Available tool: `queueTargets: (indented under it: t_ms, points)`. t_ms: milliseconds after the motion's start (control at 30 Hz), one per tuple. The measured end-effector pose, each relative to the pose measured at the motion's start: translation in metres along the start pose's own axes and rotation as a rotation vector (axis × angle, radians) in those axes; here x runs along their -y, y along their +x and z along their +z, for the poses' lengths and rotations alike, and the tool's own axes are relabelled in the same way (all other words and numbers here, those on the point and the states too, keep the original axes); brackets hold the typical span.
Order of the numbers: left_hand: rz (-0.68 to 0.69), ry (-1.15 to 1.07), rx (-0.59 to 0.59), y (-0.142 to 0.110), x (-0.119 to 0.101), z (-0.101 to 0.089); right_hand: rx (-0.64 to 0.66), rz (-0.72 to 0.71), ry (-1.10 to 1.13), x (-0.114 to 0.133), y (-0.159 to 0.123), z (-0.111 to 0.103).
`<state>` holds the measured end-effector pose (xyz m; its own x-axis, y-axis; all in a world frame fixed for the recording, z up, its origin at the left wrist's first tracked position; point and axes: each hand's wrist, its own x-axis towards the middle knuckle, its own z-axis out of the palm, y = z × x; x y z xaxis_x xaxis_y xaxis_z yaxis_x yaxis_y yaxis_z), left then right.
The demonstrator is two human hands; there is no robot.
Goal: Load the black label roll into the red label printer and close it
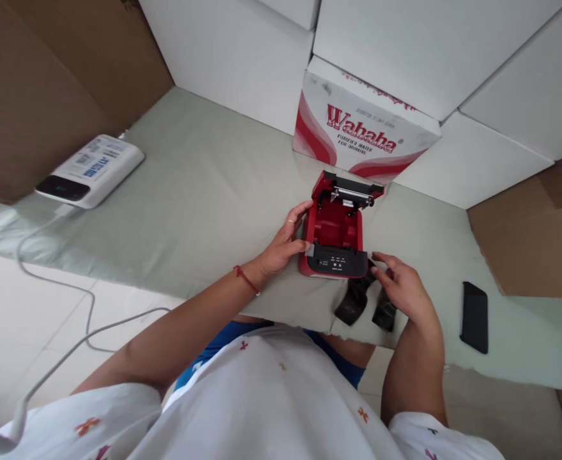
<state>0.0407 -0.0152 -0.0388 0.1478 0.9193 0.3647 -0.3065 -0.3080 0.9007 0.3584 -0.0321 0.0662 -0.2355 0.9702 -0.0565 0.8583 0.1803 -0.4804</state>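
Observation:
A small red and black printer sits on the green cloth with its lid raised, baring a red hollow inside. My left hand grips its left side, the thumb on the front corner beside a small grey piece and the fingers along the outer wall. Close to the printer's right front corner, my right hand is closed, its thumb and fingers pinching the upper part of a black strip. The strip hangs in loose bends over the cloth, and part of it is hidden under that hand.
Behind the printer stands a Wahaha carton against stacked white boxes. A white device with a grey cable lies far left. A black phone rests at right, near a brown carton. The green cloth covers the table.

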Motion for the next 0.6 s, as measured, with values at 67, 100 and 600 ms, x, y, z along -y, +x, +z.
queueTargets:
  t_ms: [67, 100, 600]
  points:
    - [0.008, 0.02, -0.01, 0.0, 0.0, 0.0, -0.09, 0.054, -0.027, -0.014, -0.005, -0.001]
    - [0.006, 0.02, -0.017, 0.0, 0.0, 0.0, -0.126, 0.083, -0.049, -0.022, -0.009, -0.004]
    - [-0.057, -0.055, 0.01, -0.004, -0.014, 0.004, 0.347, -0.177, 0.111, 0.016, -0.053, -0.078]
